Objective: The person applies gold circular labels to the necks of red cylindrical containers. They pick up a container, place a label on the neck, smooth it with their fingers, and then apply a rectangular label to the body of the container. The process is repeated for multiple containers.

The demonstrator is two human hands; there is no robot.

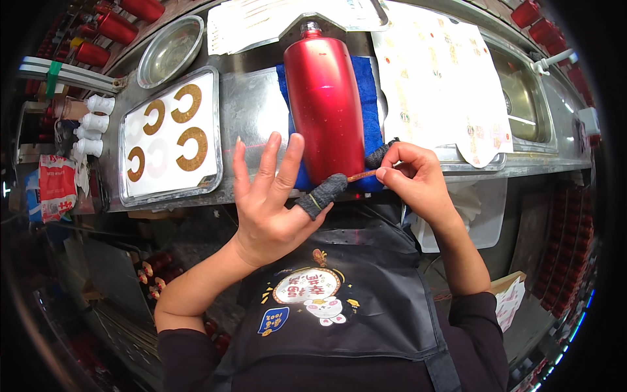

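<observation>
A glossy red bottle [326,104] lies on a blue towel [367,85], its neck pointing away from me and its base near my hands. My left hand [274,196] is left of the base with its bare fingers spread. A grey fabric finger sleeve [323,195] covers one of its fingers, whose tip rests at the bottle's base edge. My right hand [418,179] pinches one end of a thin orange-gold strip [362,176]. The strip's other end meets the sleeved left fingertip at the base. Another dark finger sleeve [377,157] shows on my right hand, beside the bottle.
On the left, a metal tray [219,150] holds a white sheet with several gold C-shaped pieces [192,149]. Behind it stands a round metal bowl [171,51]. White printed sheets [437,78] lie at right, before a metal sink [519,91]. White spools [98,123] stand far left.
</observation>
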